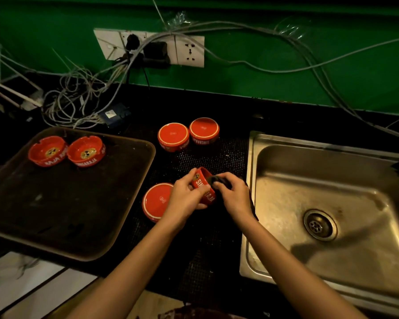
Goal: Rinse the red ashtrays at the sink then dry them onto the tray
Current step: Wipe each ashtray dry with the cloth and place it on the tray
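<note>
Your left hand (187,194) clamps one red ashtray (204,187) on edge over the mat; your right hand (233,194) presses a dark cloth (219,180) into it. Drying step, third piece by my count. One inverted ashtray (156,201) beside it, two inverted (173,135) beyond, await drying. Two upright ashtrays (85,150) sit on the tray (78,215). Sink (332,203) holds no ashtrays.

A single wide-angle head view looks forward and steeply down from close above a dark counter (217,238). The tray (67,203) fills the left of the frame, the sink (332,180) the right, a green wall (263,72) the top.
</note>
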A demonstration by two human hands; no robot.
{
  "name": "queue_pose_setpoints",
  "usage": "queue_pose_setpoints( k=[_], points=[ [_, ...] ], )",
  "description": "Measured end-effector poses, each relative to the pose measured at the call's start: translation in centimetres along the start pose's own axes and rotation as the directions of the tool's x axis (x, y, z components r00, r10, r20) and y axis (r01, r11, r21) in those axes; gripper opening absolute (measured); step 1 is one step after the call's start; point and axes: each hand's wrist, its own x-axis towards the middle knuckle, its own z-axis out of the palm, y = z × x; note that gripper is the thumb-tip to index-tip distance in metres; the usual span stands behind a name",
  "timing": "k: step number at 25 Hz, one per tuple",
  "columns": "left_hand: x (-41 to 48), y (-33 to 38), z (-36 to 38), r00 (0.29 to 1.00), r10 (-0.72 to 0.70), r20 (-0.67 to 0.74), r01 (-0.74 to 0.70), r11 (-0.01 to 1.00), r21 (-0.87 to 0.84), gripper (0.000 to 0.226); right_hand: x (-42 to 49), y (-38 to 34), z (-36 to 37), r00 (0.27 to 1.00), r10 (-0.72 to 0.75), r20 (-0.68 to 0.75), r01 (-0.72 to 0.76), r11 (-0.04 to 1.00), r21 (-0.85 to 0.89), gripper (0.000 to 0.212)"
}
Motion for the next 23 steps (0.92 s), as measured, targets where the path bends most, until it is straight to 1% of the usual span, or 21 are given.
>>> queue_pose_setpoints(
  k=[1, 2, 4, 5, 6, 7, 8, 9, 10, 12, 13, 14, 15, 16, 17, 18, 19, 20, 21, 22, 23],
  points=[
    [0.2, -0.1, -0.1, 1.0, -0.007, -0.023, 0.007, 1.0, 0.003, 0.06, -0.1, -0.5, 0.7, 1.0, 0.001, -0.005, 0.0, 1.0, 0.022, 0.016],
    [0.7, -0.4, -0.3, 0.999, -0.018, -0.047, 0.019, 1.0, 0.017, 0.057, -0.5, -0.9, 1.3, 0.999, -0.025, 0.025, 0.024, 0.999, 0.046, 0.02],
    [1.3, -0.4, -0.8, 0.992, -0.083, -0.09, 0.084, 0.996, 0.007, 0.055, -2.0, -1.1, 1.6, 0.984, -0.116, 0.136, 0.11, 0.993, 0.048, 0.029],
    [1.4, -0.3, -1.2, 0.986, -0.131, -0.102, 0.131, 0.991, -0.005, 0.056, -2.8, -0.7, 1.2, 0.962, -0.187, 0.2, 0.189, 0.982, 0.008, 0.034],
    [1.7, -0.2, -1.5, 0.981, -0.156, -0.112, 0.157, 0.988, 0.0, 0.054, -3.2, 0.1, 0.6, 0.927, -0.271, 0.26, 0.299, 0.951, -0.075, 0.039],
    [1.8, -0.1, -1.8, 0.979, -0.165, -0.117, 0.17, 0.985, 0.026, 0.052, -3.4, 1.2, 0.0, 0.883, -0.348, 0.314, 0.415, 0.892, -0.179, 0.042],
    [1.9, -0.2, -2.0, 0.978, -0.173, -0.118, 0.18, 0.982, 0.05, 0.051, -3.6, 2.1, -0.4, 0.853, -0.389, 0.348, 0.486, 0.835, -0.257, 0.042],
    [1.8, -0.1, -2.1, 0.98, -0.168, -0.112, 0.177, 0.981, 0.08, 0.048, -3.4, 2.7, -0.5, 0.848, -0.399, 0.348, 0.505, 0.809, -0.301, 0.041],
    [1.8, -0.1, -2.0, 0.983, -0.145, -0.111, 0.158, 0.981, 0.114, 0.036, -3.3, 2.6, -0.2, 0.864, -0.394, 0.314, 0.484, 0.821, -0.303, 0.039],
    [1.8, 0.1, -1.8, 0.988, -0.09, -0.126, 0.109, 0.981, 0.158, 0.019, -3.1, 0.8, 1.6, 0.925, -0.325, 0.194, 0.369, 0.89, -0.267, 0.032],
    [2.3, -0.1, -1.6, 0.989, -0.051, -0.138, 0.078, 0.978, 0.195, 0.02, -3.1, -0.4, 2.4, 0.951, -0.27, 0.149, 0.299, 0.926, -0.229, 0.031],
    [2.8, -0.4, -1.6, 0.989, -0.025, -0.147, 0.062, 0.966, 0.252, 0.022, -3.2, -0.8, 2.9, 0.957, -0.255, 0.14, 0.282, 0.934, -0.219, 0.031],
    [3.2, -0.7, -1.6, 0.989, -0.01, -0.149, 0.053, 0.955, 0.293, 0.025, -3.3, -0.5, 3.1, 0.94, -0.301, 0.162, 0.334, 0.909, -0.25, 0.033],
    [3.8, -1.1, -1.8, 0.989, -0.014, -0.145, 0.06, 0.946, 0.317, 0.028, -3.5, 0.3, 3.0, 0.901, -0.38, 0.211, 0.43, 0.848, -0.31, 0.034],
    [4.1, -1.0, -1.9, 0.992, -0.028, -0.126, 0.069, 0.941, 0.331, 0.028, -3.5, 1.3, 2.5, 0.849, -0.449, 0.278, 0.527, 0.758, -0.384, 0.033],
    [4.4, -1.2, -2.0, 0.993, -0.044, -0.106, 0.077, 0.94, 0.332, 0.029, -3.3, 2.3, 1.9, 0.806, -0.496, 0.323, 0.592, 0.675, -0.441, 0.029],
    [4.5, -1.1, -2.1, 0.994, -0.049, -0.094, 0.076, 0.946, 0.315, 0.032, -2.9, 2.8, 1.4, 0.783, -0.518, 0.343, 0.621, 0.633, -0.462, 0.026],
    [4.4, -1.1, -2.2, 0.995, -0.042, -0.095, 0.068, 0.955, 0.288, 0.041, -2.7, 2.6, 1.2, 0.782, -0.52, 0.343, 0.623, 0.638, -0.453, 0.024],
    [4.1, -1.3, -2.2, 0.993, -0.047, -0.11, 0.071, 0.971, 0.23, 0.051, -2.5, 2.1, 1.3, 0.796, -0.514, 0.318, 0.605, 0.67, -0.43, 0.025],
    [3.8, -1.7, -2.2, 0.987, -0.075, -0.139, 0.098, 0.982, 0.163, 0.055, -2.4, 1.5, 1.6, 0.818, -0.505, 0.275, 0.575, 0.712, -0.404, 0.028],
    [3.3, -2.0, -2.0, 0.985, -0.091, -0.149, 0.11, 0.986, 0.122, 0.045, -2.4, 0.8, 1.8, 0.844, -0.483, 0.235, 0.537, 0.754, -0.378, 0.032]
  ],
)
